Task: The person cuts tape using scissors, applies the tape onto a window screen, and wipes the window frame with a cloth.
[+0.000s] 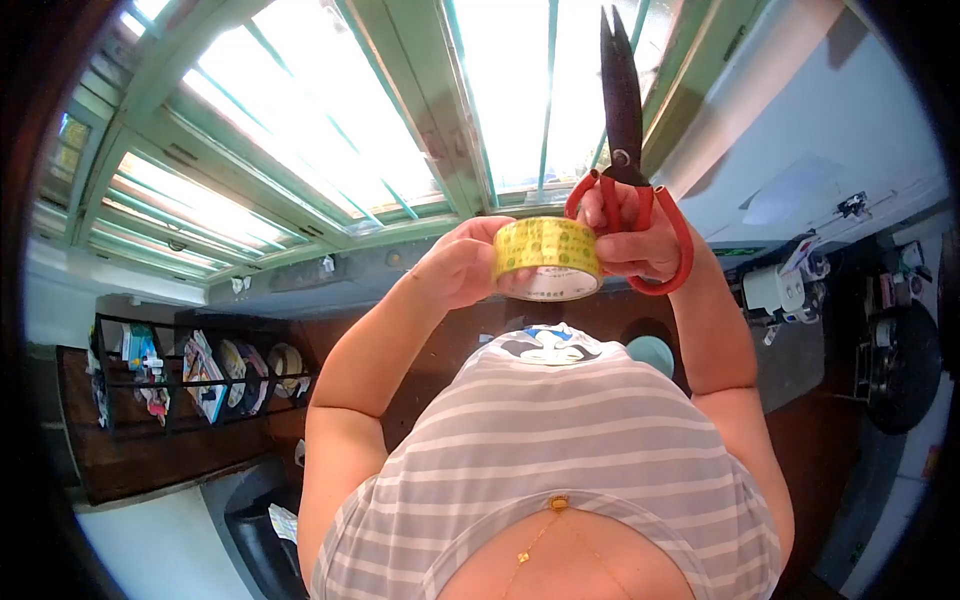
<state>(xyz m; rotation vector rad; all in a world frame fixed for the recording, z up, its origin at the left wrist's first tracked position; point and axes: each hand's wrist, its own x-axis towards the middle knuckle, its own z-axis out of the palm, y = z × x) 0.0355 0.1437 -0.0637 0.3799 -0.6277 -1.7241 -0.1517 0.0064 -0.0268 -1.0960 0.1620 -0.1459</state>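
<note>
Roll of tape (535, 248) between two hands, scissors (622, 110) upright at the right

At the far left, a dark rack (172, 390) holds upright books (203, 375) and other items too small to tell apart. Above it and across the top run barred windows (350, 110) with pale green frames, bright with daylight.

Near the middle, the left grip (462, 265) is closed on the left side of the roll, thumb at the outer edge. The roll is yellow with a green printed pattern and a pale core bearing dark print. It is held up in front of the windows, above the chest of a grey shirt (560, 430) with white stripes.

The right grip (640, 240) is closed around the red handles of the scissors, its thumb meeting the right side of the roll. The dark blades point up, nearly together, with a slight gap at the tips.

Just below the right forearm, a pale teal round thing (650, 353) shows partly behind the shirt. Farther right, a white machine (775, 290) stands near the pale blue wall (830, 130), and at the far right is a large dark round object (905, 375), its kind unclear
</note>
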